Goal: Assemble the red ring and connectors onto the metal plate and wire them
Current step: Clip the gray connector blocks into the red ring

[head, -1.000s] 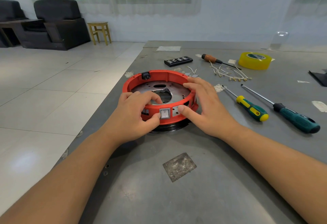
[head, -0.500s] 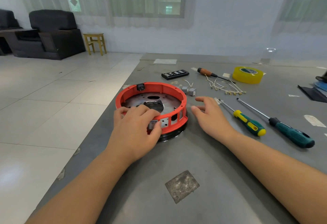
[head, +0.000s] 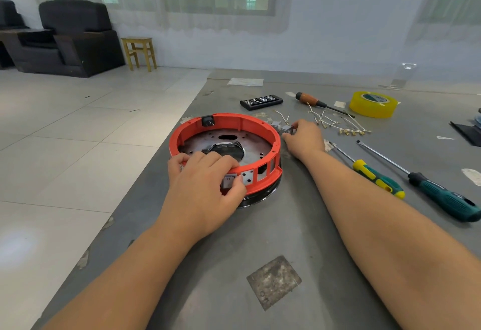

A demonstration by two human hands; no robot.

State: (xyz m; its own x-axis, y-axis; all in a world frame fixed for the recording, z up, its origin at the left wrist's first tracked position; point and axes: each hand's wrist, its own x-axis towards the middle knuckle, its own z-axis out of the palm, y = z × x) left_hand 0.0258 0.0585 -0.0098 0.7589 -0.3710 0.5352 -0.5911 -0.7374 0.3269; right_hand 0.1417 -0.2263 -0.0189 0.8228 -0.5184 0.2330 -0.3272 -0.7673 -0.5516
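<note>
The red ring sits on the round metal plate on the grey table. A black socket is fitted in its far wall, and a grey rocker switch in its near wall. My left hand grips the near rim, thumb beside that switch. My right hand lies just right of the ring, its fingertips pinching a small grey connector. A second grey connector lies next to it. White wires with brass terminals lie behind the right hand.
Two screwdrivers, one yellow-green and one teal, lie at the right. Farther back are an orange-handled screwdriver, a yellow tape roll and a black bit case. The table's left edge drops to a tiled floor.
My right hand left the ring's rim, moved back and right, and closed its fingertips on the grey connector. My left hand stayed on the near rim.
</note>
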